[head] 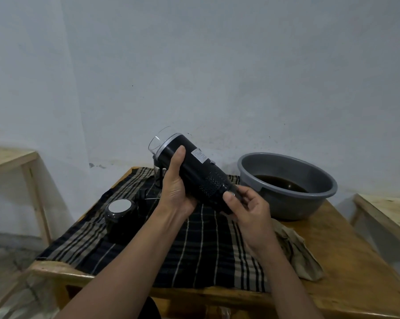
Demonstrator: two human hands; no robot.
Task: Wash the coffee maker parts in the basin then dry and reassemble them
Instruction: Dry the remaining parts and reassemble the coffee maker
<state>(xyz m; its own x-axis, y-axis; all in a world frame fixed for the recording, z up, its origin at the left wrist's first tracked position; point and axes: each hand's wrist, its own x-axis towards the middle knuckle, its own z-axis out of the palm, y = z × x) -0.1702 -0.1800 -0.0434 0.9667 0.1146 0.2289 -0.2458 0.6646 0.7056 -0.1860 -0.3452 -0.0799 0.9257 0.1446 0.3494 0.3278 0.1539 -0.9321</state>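
Observation:
A black cylindrical coffee maker body with a clear plastic cup at its upper end is held tilted above the table. My left hand wraps its middle from below. My right hand pinches its lower end with thumb and fingers. A round black part with a silver top lies on the dark striped cloth. A glass part stands behind my left hand, mostly hidden. The grey basin holds dark brown water at the right.
A crumpled beige rag lies on the wooden table in front of the basin. Pale wooden furniture stands at the left and at the right. A white wall rises close behind.

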